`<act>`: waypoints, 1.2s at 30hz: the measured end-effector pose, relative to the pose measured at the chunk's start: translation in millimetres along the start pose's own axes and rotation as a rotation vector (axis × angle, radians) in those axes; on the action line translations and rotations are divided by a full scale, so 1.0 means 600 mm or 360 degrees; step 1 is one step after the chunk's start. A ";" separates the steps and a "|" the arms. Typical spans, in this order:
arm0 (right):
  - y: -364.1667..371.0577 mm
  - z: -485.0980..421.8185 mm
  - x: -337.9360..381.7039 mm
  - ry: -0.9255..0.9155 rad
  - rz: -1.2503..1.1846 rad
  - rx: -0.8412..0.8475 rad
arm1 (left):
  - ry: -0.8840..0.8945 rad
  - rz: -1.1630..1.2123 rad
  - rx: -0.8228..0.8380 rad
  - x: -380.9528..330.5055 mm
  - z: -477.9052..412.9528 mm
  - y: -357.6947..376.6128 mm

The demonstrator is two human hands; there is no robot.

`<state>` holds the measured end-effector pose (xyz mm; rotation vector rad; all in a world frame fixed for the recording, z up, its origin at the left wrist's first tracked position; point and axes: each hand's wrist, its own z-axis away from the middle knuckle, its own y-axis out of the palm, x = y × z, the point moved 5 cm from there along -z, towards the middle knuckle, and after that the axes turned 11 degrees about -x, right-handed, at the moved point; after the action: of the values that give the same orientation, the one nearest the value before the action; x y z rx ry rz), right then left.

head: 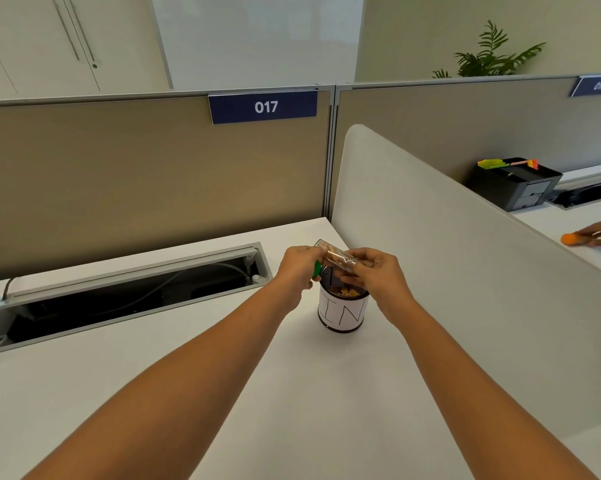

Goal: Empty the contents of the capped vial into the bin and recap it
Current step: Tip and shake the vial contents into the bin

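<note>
A clear vial (335,255) with orange bits inside lies tilted over the bin (342,311), a small round mesh cup with a white paper label. My right hand (372,275) grips the vial's lower end above the bin's opening. My left hand (297,268) pinches the green cap (315,269) beside the bin's rim, and its fingers also touch the vial. Orange pieces lie inside the bin. Whether the vial's mouth points down into the bin is hidden by my fingers.
An open cable tray (129,292) runs along the desk's back left. A beige partition with a "017" sign (262,106) stands behind. A grey divider (448,258) rises close on the right; beyond it another person's hand (600,235) holds an orange-capped item.
</note>
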<state>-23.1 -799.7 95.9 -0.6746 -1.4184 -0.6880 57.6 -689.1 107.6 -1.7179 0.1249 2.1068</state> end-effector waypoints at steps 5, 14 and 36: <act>-0.001 -0.005 -0.002 0.0028 0.0018 -0.0042 | 0.0024 -0.0023 0.0057 -0.003 0.004 0.006; -0.008 -0.003 0.000 -0.0015 0.0050 -0.0034 | 0.0042 0.0004 0.0012 -0.003 0.005 0.009; -0.006 0.031 0.025 -0.0874 0.0840 -0.0022 | 0.1143 -0.1056 -0.0296 -0.034 0.017 0.025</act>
<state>-37.4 -787.9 111.4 -1.2562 -1.6266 -0.0904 45.6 -704.5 126.8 -2.1622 -0.3950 1.0091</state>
